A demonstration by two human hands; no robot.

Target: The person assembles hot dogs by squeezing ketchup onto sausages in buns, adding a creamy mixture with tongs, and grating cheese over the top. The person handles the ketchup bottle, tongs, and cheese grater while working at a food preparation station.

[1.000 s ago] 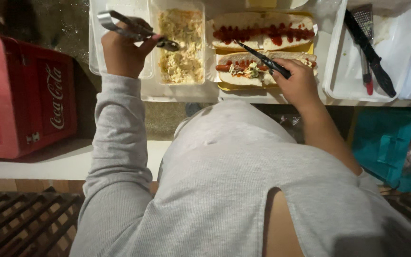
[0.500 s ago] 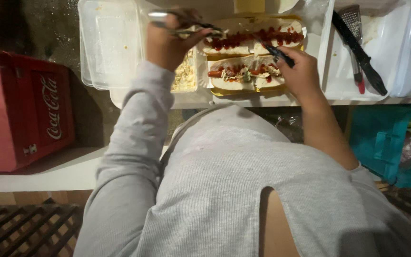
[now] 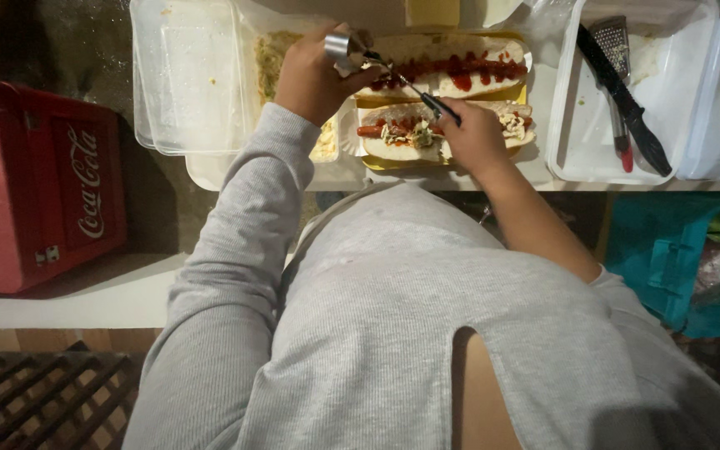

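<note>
Hands, two. Left hand (image 3: pixel 314 77): fingers clamped on one pair of metal tongs (image 3: pixel 345 46), held above the far hot dog. Right hand (image 3: pixel 475 137): fingers closed around the dark handle of one slim utensil (image 3: pixel 414 87), whose tip points toward the tongs; whether it is a knife or a fork cannot be told.

Hot dogs, two, lying side by side on one tray (image 3: pixel 393 161) near the middle of the counter's near edge. Far hot dog (image 3: pixel 460 71): bun with red sauce along its length. Near hot dog (image 3: pixel 402 133): sausage with red sauce and pale toppings, partly covered by the right hand.

Clear plastic containers, two. One (image 3: pixel 189 75) at the counter's left end; one (image 3: pixel 277 62) beside it holding pale shredded food, mostly hidden behind the left hand.

White tub (image 3: pixel 677 92), one, toward the counter's right end, holding one metal grater (image 3: pixel 610 37) and one black-handled tool (image 3: pixel 622 96).

Red crate (image 3: pixel 39 183), one, below the counter's left end.
</note>
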